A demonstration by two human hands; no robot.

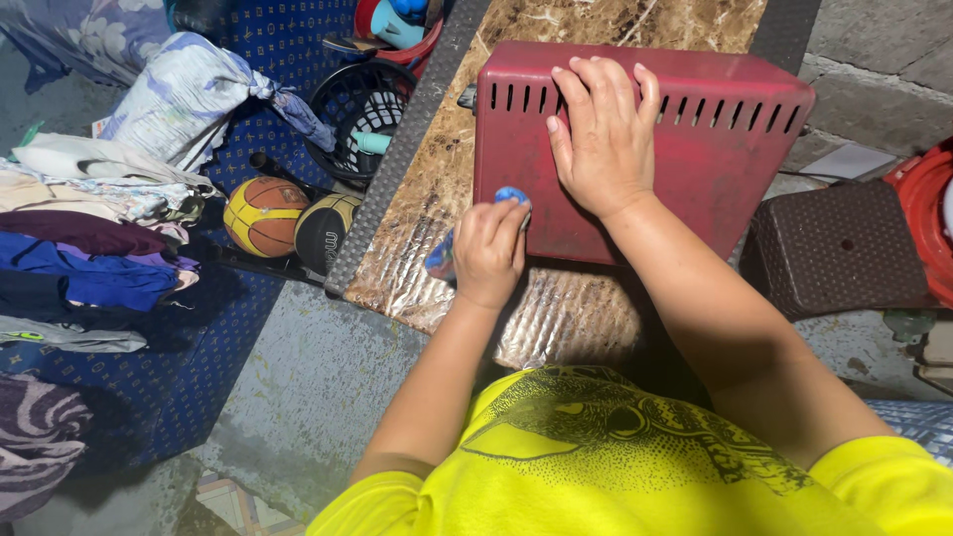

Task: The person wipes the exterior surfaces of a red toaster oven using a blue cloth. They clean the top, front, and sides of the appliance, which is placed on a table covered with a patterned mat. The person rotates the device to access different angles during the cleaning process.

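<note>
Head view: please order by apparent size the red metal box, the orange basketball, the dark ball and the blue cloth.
1. red metal box
2. orange basketball and dark ball, alike; the latter partly hidden
3. blue cloth in left hand

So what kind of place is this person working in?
Probably a cluttered home storage or laundry corner: folded clothes heaped on the left, an orange basketball on blue patterned carpet, and a dark red vented metal box on a marble-patterned table.

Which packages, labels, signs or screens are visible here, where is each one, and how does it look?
No clear package, label, sign or screen shows.
Nearest: a flat white paper-like piece on the floor right of the red vented box; any marking is too small to tell.
</note>
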